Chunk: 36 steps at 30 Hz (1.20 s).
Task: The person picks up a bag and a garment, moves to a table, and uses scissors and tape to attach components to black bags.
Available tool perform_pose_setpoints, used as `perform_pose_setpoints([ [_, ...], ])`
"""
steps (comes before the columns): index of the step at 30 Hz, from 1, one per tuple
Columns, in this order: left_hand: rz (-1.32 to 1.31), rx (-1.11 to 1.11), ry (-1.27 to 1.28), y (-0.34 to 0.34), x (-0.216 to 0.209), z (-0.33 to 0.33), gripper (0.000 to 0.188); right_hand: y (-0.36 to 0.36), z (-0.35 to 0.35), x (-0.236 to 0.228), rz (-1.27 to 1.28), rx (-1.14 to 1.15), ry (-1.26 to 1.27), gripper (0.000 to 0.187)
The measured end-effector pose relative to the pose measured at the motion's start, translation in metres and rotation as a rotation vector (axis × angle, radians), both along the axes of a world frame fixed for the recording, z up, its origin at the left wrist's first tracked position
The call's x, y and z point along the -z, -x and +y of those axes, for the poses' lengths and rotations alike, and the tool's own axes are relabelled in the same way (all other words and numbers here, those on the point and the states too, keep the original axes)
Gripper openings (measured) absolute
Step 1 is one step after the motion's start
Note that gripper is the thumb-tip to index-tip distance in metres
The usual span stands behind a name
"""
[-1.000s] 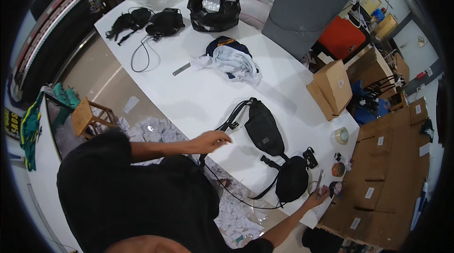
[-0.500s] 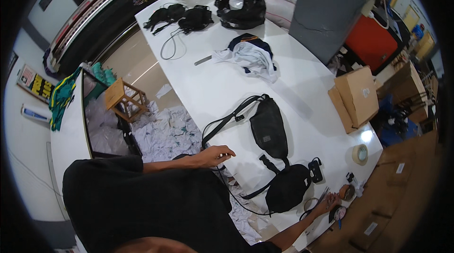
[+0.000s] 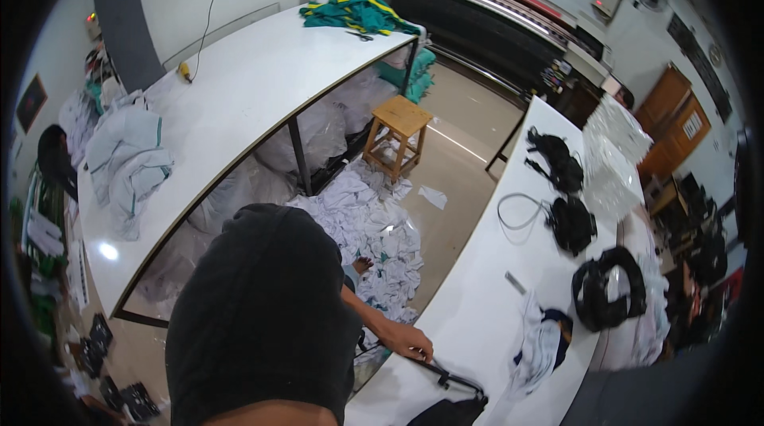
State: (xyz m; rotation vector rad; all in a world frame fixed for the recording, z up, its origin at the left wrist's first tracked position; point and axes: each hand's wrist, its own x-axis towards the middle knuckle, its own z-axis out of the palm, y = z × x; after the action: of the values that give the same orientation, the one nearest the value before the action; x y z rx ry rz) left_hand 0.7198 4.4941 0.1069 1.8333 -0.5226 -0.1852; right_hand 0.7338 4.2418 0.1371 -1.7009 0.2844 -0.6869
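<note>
My left hand (image 3: 407,341) rests at the near edge of a white table (image 3: 465,304), palm down with its fingers loosely bent and apart. Beside its fingertips runs a black strap (image 3: 455,379) with a buckle, leading to a black bag (image 3: 450,412) cut off by the lower edge. No held object shows in that hand. My right hand is out of view. Farther along the table lie a white and navy garment (image 3: 535,350), a flat metal strip (image 3: 516,282) and a bulky black bag (image 3: 589,297).
Black pouches (image 3: 571,225) and a cable loop (image 3: 519,197) lie farther up the table, near plastic-wrapped white stacks (image 3: 613,163). White cloth (image 3: 374,223) heaps on the floor by a wooden stool (image 3: 402,117). Another white table (image 3: 219,104) holds a green garment (image 3: 358,14).
The view has swung left, bringing the other table into sight. My right hand, the cardboard box and the tape roll have left the picture. My left hand now lies beside the strap.
</note>
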Motion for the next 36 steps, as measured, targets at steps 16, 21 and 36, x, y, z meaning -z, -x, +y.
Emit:
perform_pose_setpoints([
  [16,0.012,-0.370,-0.060,-0.239,-0.029,0.423,0.027,-0.215,0.407,-0.049,0.125,-0.092,-0.239,0.025],
  [21,0.023,-0.469,-0.037,-0.310,-0.044,0.495,0.027,-0.248,0.420,-0.055,0.152,0.011,-0.147,0.028],
  [36,-0.310,-0.196,0.032,-0.604,-0.032,0.347,0.035,-0.362,0.365,0.015,0.116,0.305,-0.185,0.032],
])
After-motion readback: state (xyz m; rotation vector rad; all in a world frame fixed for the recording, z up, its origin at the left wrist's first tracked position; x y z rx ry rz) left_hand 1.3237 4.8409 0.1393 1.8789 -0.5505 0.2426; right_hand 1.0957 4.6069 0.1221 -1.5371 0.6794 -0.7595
